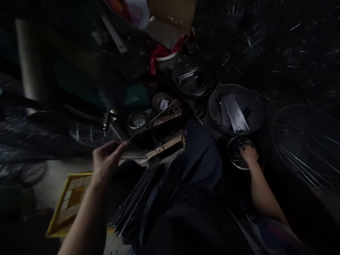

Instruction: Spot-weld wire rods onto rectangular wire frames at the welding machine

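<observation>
Apparently light and springy, the thin rod [132,137] is held near its close end by the left hand [107,159], thumb and forefinger pinched narrowly on it. It looks like bare metal wire, so I would judge it stiff along its length, easily bent sideways and rather slick; a grip near the end, as now, gives control, while the middle would balance better. Its long axis slants from those fingers away from the person and to the right, above the near-left corner of the wooden block [166,147]; the far tip is lost in the dark.

Out to the right, the right hand [249,154] reaches over the right rim of the small bowl [231,161], fingers down among small dark pieces [236,152]. Blur hides whether they pinch anything, so I cannot tell. Such bits should be light and hard, best picked up by the fingertips; they point every way.

Between the arms, a bundle of rods [136,194] slopes from the block's near edge back toward the person's left, by the right side of the yellow crate [60,203]. Beyond the bowl's far rim, flat strips [236,113] lie in a large pan [257,113].
</observation>
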Action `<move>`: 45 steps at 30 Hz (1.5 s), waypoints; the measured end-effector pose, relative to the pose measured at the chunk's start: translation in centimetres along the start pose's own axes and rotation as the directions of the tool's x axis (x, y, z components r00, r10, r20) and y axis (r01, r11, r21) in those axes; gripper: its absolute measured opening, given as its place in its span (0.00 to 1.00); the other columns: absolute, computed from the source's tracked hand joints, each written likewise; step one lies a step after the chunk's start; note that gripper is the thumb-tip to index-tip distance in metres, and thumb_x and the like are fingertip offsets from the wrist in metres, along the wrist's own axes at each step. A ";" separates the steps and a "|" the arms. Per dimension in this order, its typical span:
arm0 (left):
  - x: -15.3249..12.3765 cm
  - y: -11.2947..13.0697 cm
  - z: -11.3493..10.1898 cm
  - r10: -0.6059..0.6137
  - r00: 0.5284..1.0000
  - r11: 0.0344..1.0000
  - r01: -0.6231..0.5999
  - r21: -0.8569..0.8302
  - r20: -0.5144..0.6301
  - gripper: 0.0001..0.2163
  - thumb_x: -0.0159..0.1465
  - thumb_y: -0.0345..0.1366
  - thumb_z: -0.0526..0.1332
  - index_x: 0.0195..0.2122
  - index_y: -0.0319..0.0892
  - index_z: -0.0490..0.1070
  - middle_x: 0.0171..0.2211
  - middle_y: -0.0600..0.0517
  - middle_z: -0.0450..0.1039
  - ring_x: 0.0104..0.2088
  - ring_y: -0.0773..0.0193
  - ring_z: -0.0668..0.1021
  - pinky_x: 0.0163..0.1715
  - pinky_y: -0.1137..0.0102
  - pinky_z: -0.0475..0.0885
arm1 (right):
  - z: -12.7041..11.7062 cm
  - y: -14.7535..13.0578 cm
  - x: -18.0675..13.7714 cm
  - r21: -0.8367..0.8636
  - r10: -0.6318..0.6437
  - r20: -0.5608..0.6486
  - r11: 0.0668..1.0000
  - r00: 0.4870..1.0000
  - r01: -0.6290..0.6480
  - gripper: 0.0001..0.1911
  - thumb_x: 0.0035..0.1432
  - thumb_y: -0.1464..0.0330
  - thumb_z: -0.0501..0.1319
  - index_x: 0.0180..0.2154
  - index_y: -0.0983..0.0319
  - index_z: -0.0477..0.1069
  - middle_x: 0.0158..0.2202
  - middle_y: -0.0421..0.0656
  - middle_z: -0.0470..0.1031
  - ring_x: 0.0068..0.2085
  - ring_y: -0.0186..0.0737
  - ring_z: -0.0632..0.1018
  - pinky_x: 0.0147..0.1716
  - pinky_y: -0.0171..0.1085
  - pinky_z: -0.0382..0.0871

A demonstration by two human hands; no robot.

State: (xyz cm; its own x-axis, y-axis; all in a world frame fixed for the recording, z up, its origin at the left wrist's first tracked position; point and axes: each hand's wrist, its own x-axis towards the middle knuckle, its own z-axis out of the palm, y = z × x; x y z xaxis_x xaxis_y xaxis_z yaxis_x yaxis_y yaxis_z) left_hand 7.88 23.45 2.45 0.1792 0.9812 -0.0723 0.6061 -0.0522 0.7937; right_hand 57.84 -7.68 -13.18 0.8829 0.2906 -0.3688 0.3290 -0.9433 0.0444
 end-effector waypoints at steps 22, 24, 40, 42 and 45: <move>0.4 -3.3 -0.5 0.119 0.991 0.957 -0.100 0.274 -0.054 0.16 0.53 0.45 0.63 0.32 0.37 0.79 0.24 0.50 0.79 0.27 0.60 0.77 0.27 0.74 0.67 | -1.0 -0.8 -3.3 0.276 -0.120 -0.230 0.944 0.966 0.183 0.18 0.65 0.65 0.52 0.52 0.67 0.69 0.41 0.56 0.78 0.42 0.49 0.80 0.41 0.43 0.73; 0.1 -3.7 -1.1 0.153 0.980 0.967 -0.122 0.223 -0.130 0.15 0.53 0.45 0.64 0.32 0.38 0.79 0.26 0.50 0.80 0.28 0.59 0.78 0.29 0.73 0.69 | -2.8 -2.8 -4.3 0.536 -0.213 -0.273 0.776 0.938 0.332 0.21 0.64 0.60 0.53 0.53 0.65 0.67 0.41 0.50 0.78 0.38 0.43 0.80 0.38 0.40 0.74; -5.6 -4.4 -3.2 0.158 0.948 0.987 -0.164 0.001 -0.275 0.13 0.64 0.43 0.60 0.35 0.39 0.78 0.28 0.50 0.78 0.28 0.63 0.77 0.31 0.72 0.69 | -7.0 -15.1 -16.3 0.392 -0.717 -0.312 0.501 0.623 0.772 0.14 0.58 0.55 0.60 0.35 0.56 0.78 0.38 0.45 0.81 0.41 0.51 0.80 0.44 0.44 0.71; -6.0 -4.6 -3.7 0.165 0.940 0.986 -0.168 0.014 -0.297 0.12 0.65 0.43 0.59 0.34 0.40 0.78 0.27 0.51 0.78 0.27 0.62 0.77 0.30 0.72 0.69 | -7.2 -15.7 -17.3 0.386 -0.707 -0.297 0.526 0.642 0.758 0.15 0.58 0.53 0.59 0.35 0.56 0.78 0.34 0.45 0.81 0.36 0.51 0.80 0.39 0.43 0.71; -6.4 -4.8 -4.1 0.179 0.928 0.983 -0.181 0.022 -0.328 0.11 0.65 0.43 0.59 0.34 0.43 0.77 0.28 0.50 0.79 0.28 0.60 0.78 0.31 0.70 0.69 | -7.6 -20.0 -19.9 0.539 -0.734 -0.234 0.448 0.637 0.714 0.18 0.60 0.52 0.58 0.38 0.58 0.77 0.29 0.44 0.79 0.29 0.45 0.77 0.31 0.39 0.70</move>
State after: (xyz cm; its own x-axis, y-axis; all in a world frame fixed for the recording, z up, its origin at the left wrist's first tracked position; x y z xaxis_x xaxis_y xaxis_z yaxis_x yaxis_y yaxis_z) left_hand 0.64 18.15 1.62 0.0206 0.9619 0.2725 0.5804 -0.2334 0.7801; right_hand 36.23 6.58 0.33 0.3994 0.9154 -0.0504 0.5967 -0.3014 -0.7437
